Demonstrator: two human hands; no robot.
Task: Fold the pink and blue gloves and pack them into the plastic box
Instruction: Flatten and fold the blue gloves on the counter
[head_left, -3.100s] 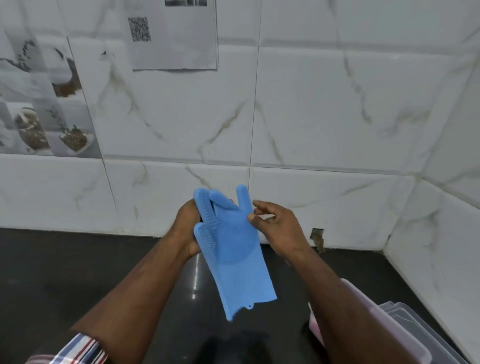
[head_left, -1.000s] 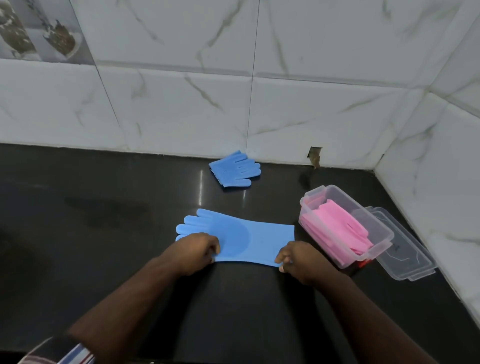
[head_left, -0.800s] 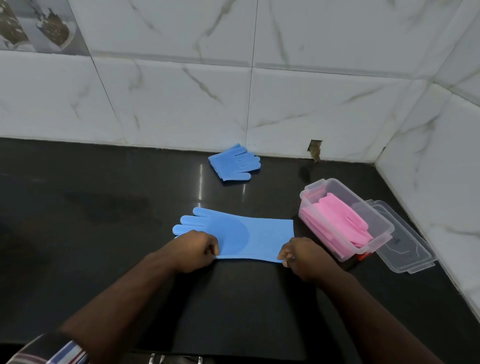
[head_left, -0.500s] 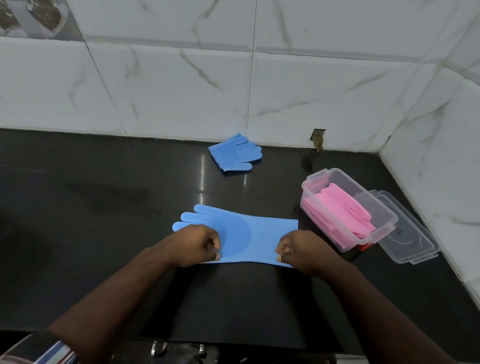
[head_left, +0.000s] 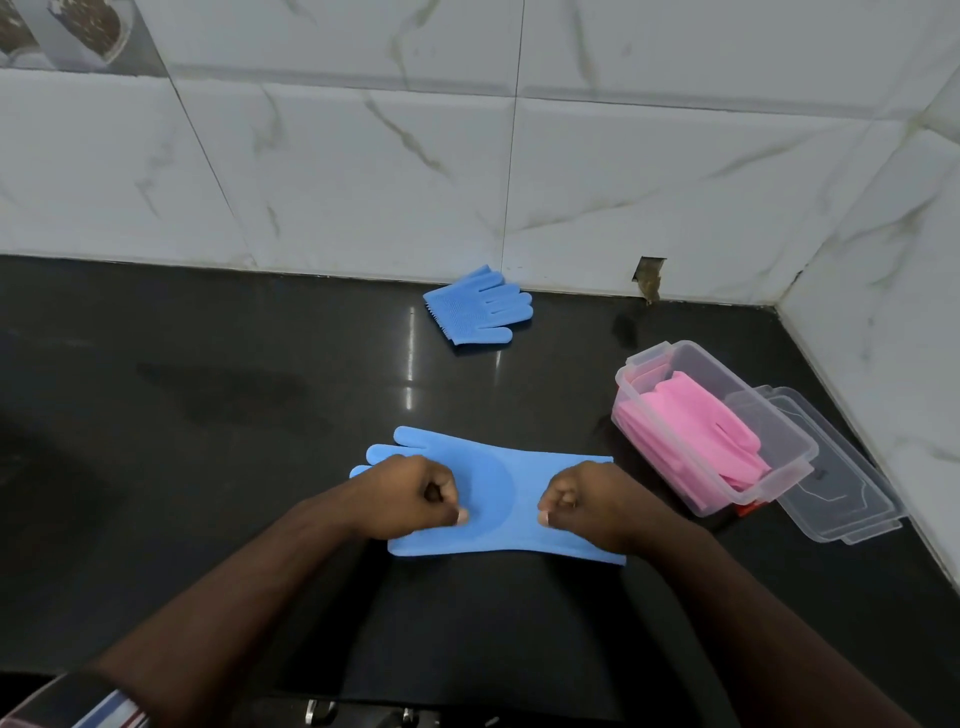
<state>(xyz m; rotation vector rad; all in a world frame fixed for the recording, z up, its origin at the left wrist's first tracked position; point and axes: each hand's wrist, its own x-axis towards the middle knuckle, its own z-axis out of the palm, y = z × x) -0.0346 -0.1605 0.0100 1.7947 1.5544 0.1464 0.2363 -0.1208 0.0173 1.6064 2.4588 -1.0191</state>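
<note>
A blue glove lies flat on the black counter, fingers pointing left and cuff to the right. My left hand sits curled on its palm end, thumb tip down on the rubber and pinching it. My right hand pinches the cuff end in the same way. A second blue glove, folded, lies near the back wall. The clear plastic box stands open at the right with folded pink gloves inside.
The box's clear lid lies on the counter just right of the box, close to the tiled side wall. A small red piece shows under the box's near corner. The tiled back wall borders the counter.
The glove went from held up in the air to lying flat on the counter. In the last second both hands shifted inward along it, from the near edge onto its surface.
</note>
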